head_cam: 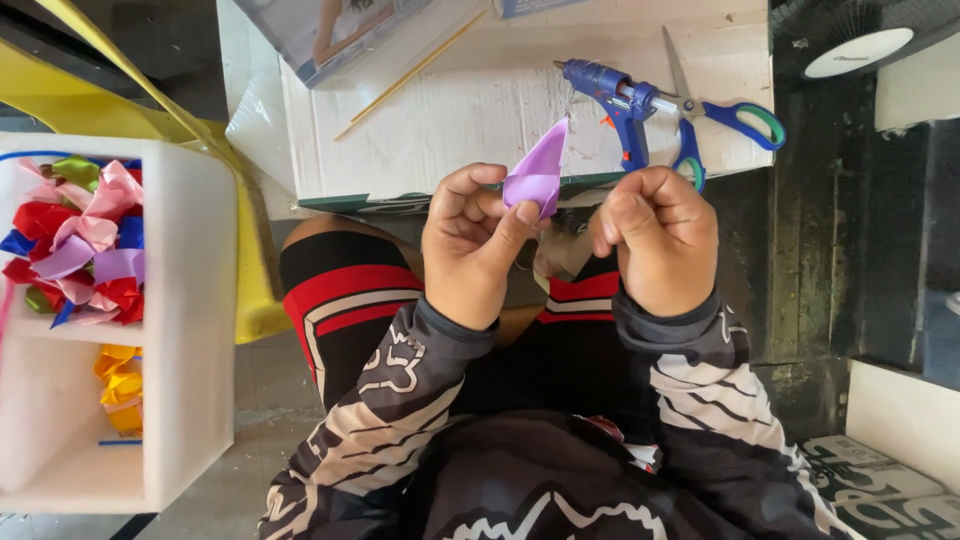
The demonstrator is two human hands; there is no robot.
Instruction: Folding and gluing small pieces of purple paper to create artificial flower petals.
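The left hand (470,240) pinches a small folded piece of purple ribbon (538,172) between thumb and fingers, its pointed tip standing upward. The right hand (655,235) is curled into a loose fist just beside it, not clearly touching the ribbon. Beyond the hands lies a white board (480,100) carrying a blue hot glue gun (615,95), blue-and-green-handled scissors (725,120) and a thin wooden stick (410,75). To the left stands a white foam box (185,330) with two compartments: one holds mixed coloured folded ribbon pieces (80,240), the other yellow ribbon pieces (120,385).
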